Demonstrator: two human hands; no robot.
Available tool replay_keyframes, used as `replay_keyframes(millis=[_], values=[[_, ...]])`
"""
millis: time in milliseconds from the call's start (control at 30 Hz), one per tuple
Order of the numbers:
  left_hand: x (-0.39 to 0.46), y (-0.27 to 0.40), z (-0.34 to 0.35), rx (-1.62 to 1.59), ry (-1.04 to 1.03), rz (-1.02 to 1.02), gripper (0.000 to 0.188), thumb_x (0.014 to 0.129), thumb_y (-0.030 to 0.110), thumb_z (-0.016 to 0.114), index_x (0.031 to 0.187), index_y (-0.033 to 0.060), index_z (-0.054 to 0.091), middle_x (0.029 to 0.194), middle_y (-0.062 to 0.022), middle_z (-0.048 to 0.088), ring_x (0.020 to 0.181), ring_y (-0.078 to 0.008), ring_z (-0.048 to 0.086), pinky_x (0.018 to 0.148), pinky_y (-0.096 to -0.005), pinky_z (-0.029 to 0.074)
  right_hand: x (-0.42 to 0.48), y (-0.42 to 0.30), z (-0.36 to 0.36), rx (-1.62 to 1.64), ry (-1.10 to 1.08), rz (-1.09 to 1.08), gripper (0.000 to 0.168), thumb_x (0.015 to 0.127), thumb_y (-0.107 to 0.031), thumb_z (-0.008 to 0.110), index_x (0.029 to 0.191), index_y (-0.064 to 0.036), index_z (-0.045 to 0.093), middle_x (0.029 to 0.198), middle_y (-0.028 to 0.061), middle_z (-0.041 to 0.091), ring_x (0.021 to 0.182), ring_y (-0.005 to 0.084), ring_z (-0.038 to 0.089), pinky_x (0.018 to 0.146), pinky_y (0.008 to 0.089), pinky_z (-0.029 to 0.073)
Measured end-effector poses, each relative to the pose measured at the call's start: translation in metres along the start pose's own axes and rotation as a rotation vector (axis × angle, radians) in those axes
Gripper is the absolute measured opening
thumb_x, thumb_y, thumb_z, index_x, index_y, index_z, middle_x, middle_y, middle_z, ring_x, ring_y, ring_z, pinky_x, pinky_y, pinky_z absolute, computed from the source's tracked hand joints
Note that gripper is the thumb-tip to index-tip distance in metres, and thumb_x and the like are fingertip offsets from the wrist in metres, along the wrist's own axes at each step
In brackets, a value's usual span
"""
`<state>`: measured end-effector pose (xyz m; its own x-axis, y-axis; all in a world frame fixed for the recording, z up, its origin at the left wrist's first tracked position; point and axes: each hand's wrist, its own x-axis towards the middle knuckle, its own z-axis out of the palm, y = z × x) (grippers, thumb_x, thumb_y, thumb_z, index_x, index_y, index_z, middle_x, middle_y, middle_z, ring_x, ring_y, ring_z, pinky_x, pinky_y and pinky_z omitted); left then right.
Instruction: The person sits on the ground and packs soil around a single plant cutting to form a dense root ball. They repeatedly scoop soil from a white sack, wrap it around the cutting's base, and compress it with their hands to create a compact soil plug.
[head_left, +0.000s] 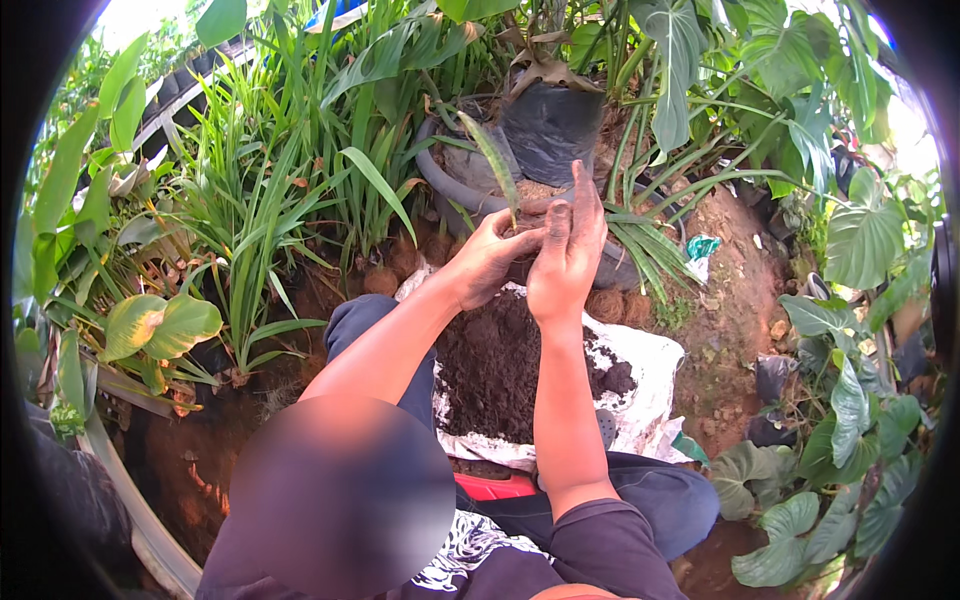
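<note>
My left hand (487, 259) has a long mottled green leaf (491, 161) upright at its thumb and forefinger, the leaf's narrow base down among the fingers. Close beside it, my right hand (566, 255) is raised with its fingers stretched out straight and soil on the skin. Its palm side is turned from view, and I see nothing held in it. Where the two hands meet is partly hidden. Below them, dark loose soil (487, 367) lies heaped on a white plastic sack (652, 352) between my legs.
Beyond my hands stands a large round planter (457, 196) with a black plastic grow bag (551, 127) in it. Long-leaved plants (255, 202) crowd the left, broad-leaved plants (862, 240) the right. Brown fibrous balls (381, 280) line the planter's foot. A red object (495, 486) shows beneath me.
</note>
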<state>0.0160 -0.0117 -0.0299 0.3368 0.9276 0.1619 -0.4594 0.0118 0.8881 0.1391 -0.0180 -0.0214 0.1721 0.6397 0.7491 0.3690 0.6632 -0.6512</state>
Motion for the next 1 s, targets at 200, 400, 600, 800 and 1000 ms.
replay_keyframes(millis=[200, 400, 600, 800, 1000], values=[[0.007, -0.017, -0.016, 0.008, -0.089, 0.058, 0.068, 0.099, 0.036, 0.069, 0.151, 0.0008, 0.042, 0.13, -0.0091, 0.064, 0.113, -0.0186, 0.066, 0.1, -0.0371, 0.055, -0.004, -0.01, 0.003, -0.078, 0.027, 0.028, 0.051, 0.097, -0.04, 0.065, 0.137, -0.01, 0.062, 0.146, 0.0204, 0.052, 0.135, 0.0409, 0.044, 0.115, 0.054, 0.028], [0.004, -0.005, -0.006, -0.095, -0.076, 0.024, 0.044, 0.098, 0.028, 0.072, 0.131, 0.0032, 0.056, 0.118, -0.0061, 0.066, 0.101, -0.0139, 0.067, 0.086, -0.0329, 0.057, 0.002, -0.016, -0.006, -0.09, -0.07, 0.085, 0.055, 0.097, -0.049, 0.063, 0.136, -0.011, 0.064, 0.148, 0.0227, 0.048, 0.139, 0.0415, 0.04, 0.117, 0.0542, 0.026], [0.003, -0.007, -0.006, -0.064, -0.077, 0.084, 0.044, 0.097, 0.029, 0.074, 0.129, 0.0018, 0.059, 0.118, -0.0065, 0.067, 0.1, -0.0134, 0.067, 0.087, -0.0319, 0.057, 0.0, -0.012, -0.002, -0.08, -0.094, 0.078, 0.057, 0.095, -0.053, 0.064, 0.133, -0.011, 0.067, 0.146, 0.0211, 0.051, 0.138, 0.0414, 0.042, 0.116, 0.0546, 0.028], [0.003, -0.006, -0.005, 0.04, -0.065, 0.056, 0.047, 0.093, 0.029, 0.074, 0.126, -0.0009, 0.06, 0.115, -0.0088, 0.067, 0.101, -0.0153, 0.067, 0.091, -0.0337, 0.057, -0.006, -0.01, 0.003, -0.069, 0.064, -0.003, 0.049, 0.095, -0.048, 0.065, 0.126, -0.009, 0.068, 0.14, 0.0177, 0.056, 0.132, 0.0396, 0.046, 0.113, 0.0526, 0.031], [0.008, -0.013, -0.008, 0.06, -0.017, 0.047, 0.042, 0.094, 0.027, 0.072, 0.124, -0.0007, 0.062, 0.112, -0.0081, 0.068, 0.099, -0.0154, 0.067, 0.089, -0.0338, 0.057, -0.007, -0.003, 0.003, -0.066, 0.059, -0.018, 0.046, 0.097, -0.044, 0.062, 0.125, -0.007, 0.068, 0.138, 0.0193, 0.058, 0.13, 0.0395, 0.049, 0.113, 0.0511, 0.032]])
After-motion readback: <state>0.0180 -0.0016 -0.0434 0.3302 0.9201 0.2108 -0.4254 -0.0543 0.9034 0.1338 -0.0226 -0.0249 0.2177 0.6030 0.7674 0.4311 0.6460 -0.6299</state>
